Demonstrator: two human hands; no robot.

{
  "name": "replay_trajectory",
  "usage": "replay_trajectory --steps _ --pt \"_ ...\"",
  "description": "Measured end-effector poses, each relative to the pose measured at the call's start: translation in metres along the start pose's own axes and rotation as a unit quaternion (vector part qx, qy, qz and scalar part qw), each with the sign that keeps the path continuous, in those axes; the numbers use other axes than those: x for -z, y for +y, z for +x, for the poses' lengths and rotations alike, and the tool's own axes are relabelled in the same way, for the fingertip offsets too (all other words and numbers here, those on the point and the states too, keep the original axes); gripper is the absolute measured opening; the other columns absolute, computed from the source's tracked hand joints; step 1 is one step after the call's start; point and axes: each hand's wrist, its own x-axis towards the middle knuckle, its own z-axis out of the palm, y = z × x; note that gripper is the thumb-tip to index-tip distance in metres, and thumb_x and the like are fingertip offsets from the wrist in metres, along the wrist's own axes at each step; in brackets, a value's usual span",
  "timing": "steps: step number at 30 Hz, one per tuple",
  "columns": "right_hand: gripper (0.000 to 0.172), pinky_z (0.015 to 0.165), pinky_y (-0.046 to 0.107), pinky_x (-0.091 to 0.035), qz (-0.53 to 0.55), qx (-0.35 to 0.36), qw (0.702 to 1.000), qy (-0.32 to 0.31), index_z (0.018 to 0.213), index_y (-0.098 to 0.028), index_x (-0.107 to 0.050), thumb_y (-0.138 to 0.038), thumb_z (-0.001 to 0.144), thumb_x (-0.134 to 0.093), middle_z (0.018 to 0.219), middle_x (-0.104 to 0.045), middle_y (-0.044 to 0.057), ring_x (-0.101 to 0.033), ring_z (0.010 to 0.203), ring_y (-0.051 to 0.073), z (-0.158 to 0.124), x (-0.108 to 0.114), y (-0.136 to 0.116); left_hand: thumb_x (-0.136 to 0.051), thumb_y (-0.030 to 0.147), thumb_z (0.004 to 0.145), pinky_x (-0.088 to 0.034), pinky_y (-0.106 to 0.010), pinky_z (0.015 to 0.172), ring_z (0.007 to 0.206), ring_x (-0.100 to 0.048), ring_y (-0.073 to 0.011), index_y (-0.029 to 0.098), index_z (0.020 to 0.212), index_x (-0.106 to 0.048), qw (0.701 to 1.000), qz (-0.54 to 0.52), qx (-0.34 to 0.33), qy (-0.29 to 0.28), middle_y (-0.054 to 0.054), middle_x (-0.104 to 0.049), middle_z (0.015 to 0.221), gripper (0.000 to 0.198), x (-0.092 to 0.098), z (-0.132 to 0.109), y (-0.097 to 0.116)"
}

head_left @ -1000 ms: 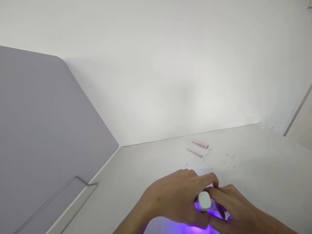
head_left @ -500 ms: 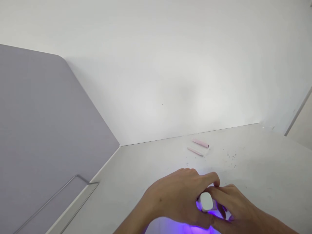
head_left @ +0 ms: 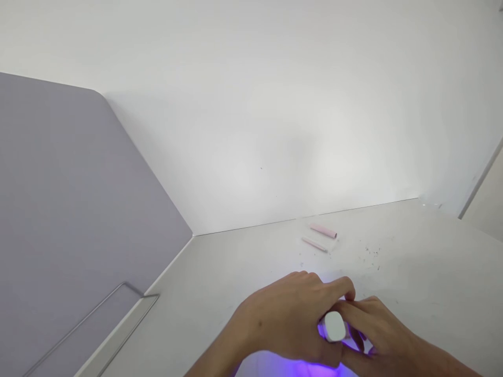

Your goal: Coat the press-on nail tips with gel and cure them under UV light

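Note:
Low in the head view, my two hands meet over a white table (head_left: pixel 432 283). My left hand (head_left: pixel 286 317) is curled, knuckles up, its fingers bent down around a small white device (head_left: pixel 335 325) that casts violet light onto the table beneath. My right hand (head_left: pixel 377 330) comes in from the right, its fingers pinched on the same white device. The fingertips of both hands touch each other. What lies under the hands is hidden.
Two thin pink sticks (head_left: pixel 323 230) (head_left: pixel 314 244) lie on the table beyond the hands, near the white back wall. Small dark specks (head_left: pixel 371 253) are scattered to their right. A grey divider panel (head_left: pixel 70 209) with a metal wire bracket (head_left: pixel 118 298) stands at the left.
The white device and my fingers have shifted slightly to the right; the violet glow under the hands has moved a little. Otherwise nothing differs.

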Motion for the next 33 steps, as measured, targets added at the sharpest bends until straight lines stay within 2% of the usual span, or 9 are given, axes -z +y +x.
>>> replay_trajectory --steps 3,7,14,19,23,28,33 --pt "0.020 0.046 0.020 -0.046 -0.010 -0.015 1.000 -0.006 0.073 -0.024 -0.051 -0.005 0.072 -0.058 0.057 -0.062 -0.005 -0.057 0.045 0.014 -0.0007 0.0024 -0.0014 -0.070 0.032 0.077 -0.039 -0.023 0.058 0.059 -0.049 -0.0125 0.027 0.115 -0.052 1.000 -0.001 0.000 -0.003 0.008 -0.055 0.065 0.042 -0.0001 -0.0003 -0.0005" --pt "0.019 0.048 0.021 -0.048 0.000 -0.018 1.000 -0.014 0.077 -0.024 -0.057 -0.006 0.074 -0.065 0.060 -0.064 -0.005 -0.058 0.047 0.014 0.0001 0.0037 -0.0016 -0.070 0.032 0.078 -0.042 -0.022 0.062 0.060 -0.051 -0.0119 0.028 0.116 -0.051 1.000 -0.005 -0.004 -0.005 0.007 -0.059 0.069 0.043 -0.0010 0.0001 -0.0034" --pt "0.021 0.049 0.021 -0.048 -0.007 -0.018 1.000 -0.010 0.079 -0.023 -0.061 -0.004 0.072 -0.068 0.061 -0.065 -0.004 -0.060 0.050 0.015 -0.0046 0.0001 0.0005 -0.071 0.032 0.074 -0.044 -0.024 0.064 0.062 -0.054 -0.0135 0.028 0.117 -0.052 1.000 -0.001 0.003 -0.012 0.006 -0.065 0.075 0.048 -0.0020 0.0008 -0.0036" --pt "0.018 0.047 0.022 -0.045 -0.004 -0.008 1.000 -0.013 0.076 -0.024 -0.058 -0.007 0.073 -0.061 0.059 -0.061 -0.005 -0.054 0.046 0.015 -0.0066 0.0003 0.0020 -0.074 0.033 0.072 -0.045 -0.026 0.066 0.065 -0.057 -0.0150 0.029 0.120 -0.051 0.999 -0.006 0.018 -0.031 0.005 -0.067 0.078 0.053 0.0003 0.0011 -0.0010" --pt "0.017 0.049 0.021 -0.041 0.026 -0.014 0.999 -0.013 0.076 -0.024 -0.054 -0.007 0.074 -0.055 0.061 -0.059 -0.005 -0.050 0.048 0.013 -0.0039 0.0012 0.0010 -0.073 0.031 0.072 -0.044 -0.026 0.068 0.063 -0.055 -0.0128 0.029 0.114 -0.051 0.999 0.000 0.017 -0.030 0.008 -0.063 0.074 0.048 -0.0006 0.0018 -0.0008" --pt "0.019 0.048 0.021 -0.032 0.075 -0.023 0.996 -0.045 0.077 -0.024 -0.050 -0.006 0.074 -0.051 0.061 -0.052 -0.008 -0.038 0.049 0.011 0.0001 0.0012 0.0013 -0.073 0.027 0.069 -0.038 -0.023 0.060 0.058 -0.050 -0.0108 0.028 0.106 -0.046 0.999 0.007 0.028 -0.027 0.010 -0.055 0.067 0.046 -0.0006 0.0017 0.0010" --pt "0.019 0.049 0.022 -0.031 0.084 -0.029 0.994 -0.056 0.078 -0.024 -0.049 -0.005 0.075 -0.050 0.061 -0.049 -0.009 -0.034 0.049 0.011 0.0027 0.0034 0.0022 -0.072 0.027 0.069 -0.037 -0.023 0.056 0.057 -0.048 -0.0110 0.029 0.107 -0.045 1.000 -0.003 0.017 -0.017 0.010 -0.052 0.065 0.047 -0.0004 0.0010 0.0002"
